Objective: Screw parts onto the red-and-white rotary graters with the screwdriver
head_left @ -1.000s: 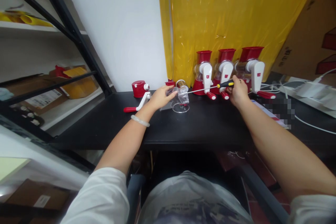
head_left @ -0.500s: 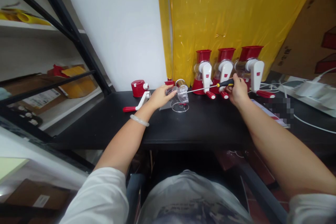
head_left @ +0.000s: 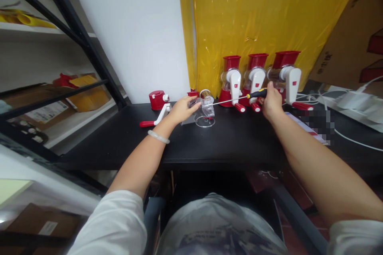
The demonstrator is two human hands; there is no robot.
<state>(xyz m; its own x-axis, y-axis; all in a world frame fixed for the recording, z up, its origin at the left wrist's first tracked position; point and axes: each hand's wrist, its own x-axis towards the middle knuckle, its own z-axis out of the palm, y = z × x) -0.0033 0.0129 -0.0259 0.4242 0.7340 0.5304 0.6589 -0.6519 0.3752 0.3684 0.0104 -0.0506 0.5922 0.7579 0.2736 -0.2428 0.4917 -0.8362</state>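
Observation:
My left hand (head_left: 186,109) is closed around the left side of a clear plastic grater body (head_left: 208,110), which stands on the black table on its round clear rim. In my right hand (head_left: 273,101) is a screwdriver (head_left: 256,93) with a black and yellow handle. Its long metal shaft points left, and the tip reaches the clear body's right side; whether it sits in a screw is too small to tell. A metal grater drum (head_left: 206,95) lies just behind the body. Left of my left hand are a red housing (head_left: 157,100) and a white crank with a red handle (head_left: 147,124).
Three assembled red-and-white rotary graters (head_left: 231,75) stand along the back, close to my right hand. A phone-like screen (head_left: 308,127), cables and a white power strip (head_left: 366,109) lie at the right. Metal shelving (head_left: 89,53) with boxes stands left of the table (head_left: 233,143).
Almost nothing differs. My right hand and the screwdriver handle have shifted very slightly; the tip stays at the clear body, and my left hand keeps its hold.

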